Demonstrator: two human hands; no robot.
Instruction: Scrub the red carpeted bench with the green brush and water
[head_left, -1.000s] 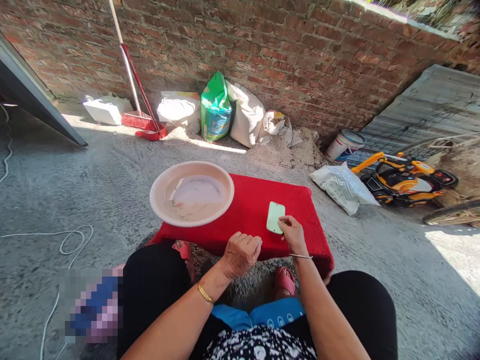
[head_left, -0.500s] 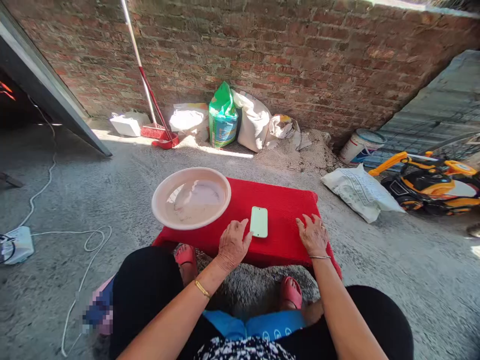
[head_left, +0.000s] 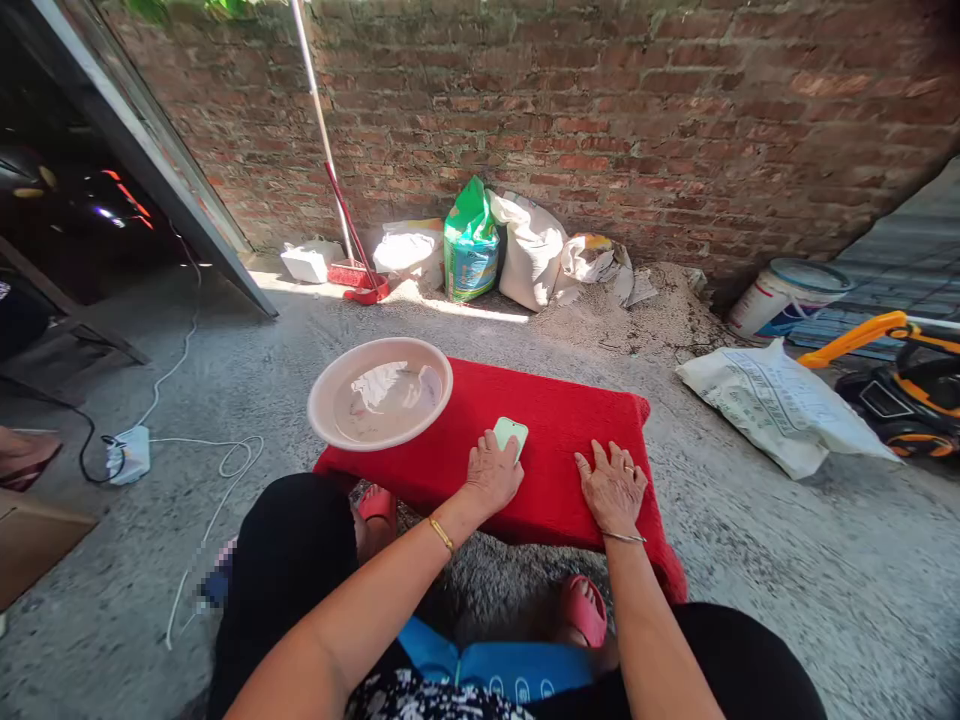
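Note:
A small, flat, pale green case (head_left: 511, 434) with rounded corners lies on the red cloth (head_left: 555, 410) that covers a low table. Over its near part is my left hand (head_left: 493, 474), its fingers closed about the case and hiding that end. To the right, my right hand (head_left: 611, 488) rests flat on the cloth, fingers spread, holding nothing. At the table's left end stands a pale pink basin (head_left: 319, 408) with water in it, apart from both hands.
Several sacks, among them a green bag (head_left: 471, 250), line the brick wall (head_left: 600, 120). A broom (head_left: 346, 272) and red dustpan (head_left: 367, 292) lean there. A white sack (head_left: 780, 400) lies right, beside a yellow-black ride-on toy (head_left: 907, 385). A white cable (head_left: 214, 515) crosses the floor at left.
My left hand has moved onto the pale green case and closed about it; the case now sits slightly turned. My right hand has settled flat on the cloth. The view has swung left.

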